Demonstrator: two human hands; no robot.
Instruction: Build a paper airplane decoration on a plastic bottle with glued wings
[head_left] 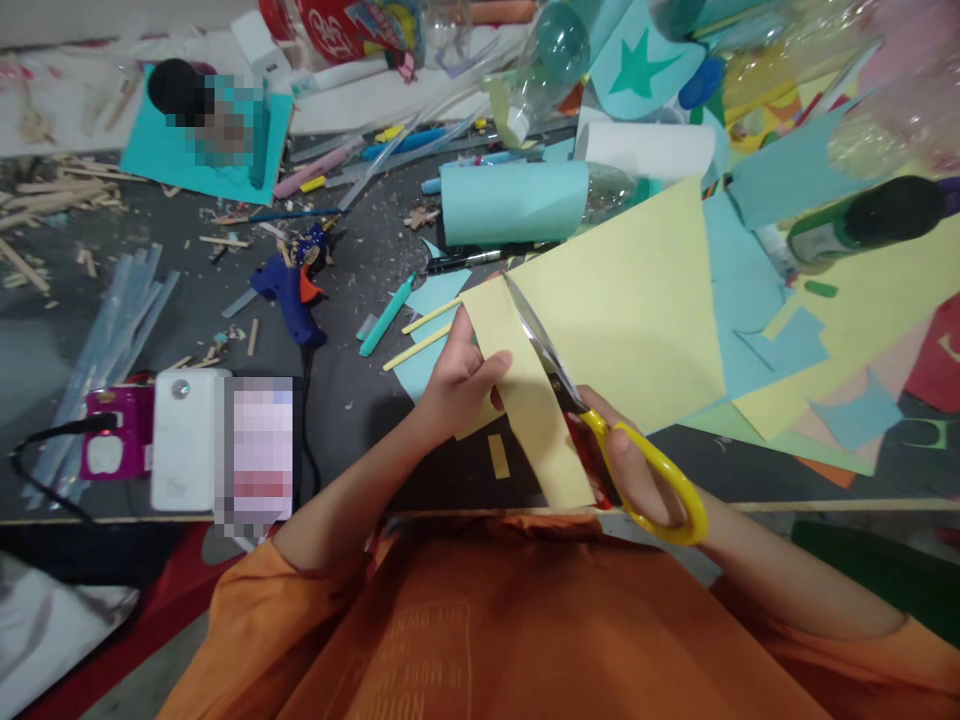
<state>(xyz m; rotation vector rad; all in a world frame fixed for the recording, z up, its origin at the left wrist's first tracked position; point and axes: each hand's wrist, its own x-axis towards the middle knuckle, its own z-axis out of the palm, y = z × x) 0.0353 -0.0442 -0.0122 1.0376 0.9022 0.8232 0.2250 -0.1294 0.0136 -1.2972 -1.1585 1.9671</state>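
Yellow paper strip (536, 410): thin, matte and flat, at the near middle of the desk (349, 400), slanting from the left hand toward the near edge; its right side runs along the scissors.
Left hand (463, 375): pinching the strip from its left, thumb on top, fingers partly hidden under the paper.
Right hand (637, 470): holding the scissors (564, 386) by their smooth yellow handles, some fingers hidden; how far the shiny metal blades are parted is hard to make out.
Large yellow sheet (637, 320): smooth, straight-edged, spread just right of the blades.
Open room: bare dark surface between the blue glue gun (289, 295) and left forearm; overlapping papers crowd the right.
Hard to see: a pixelated rectangular item (262, 450) at near left; clear plastic at far right, cut off by the frame.
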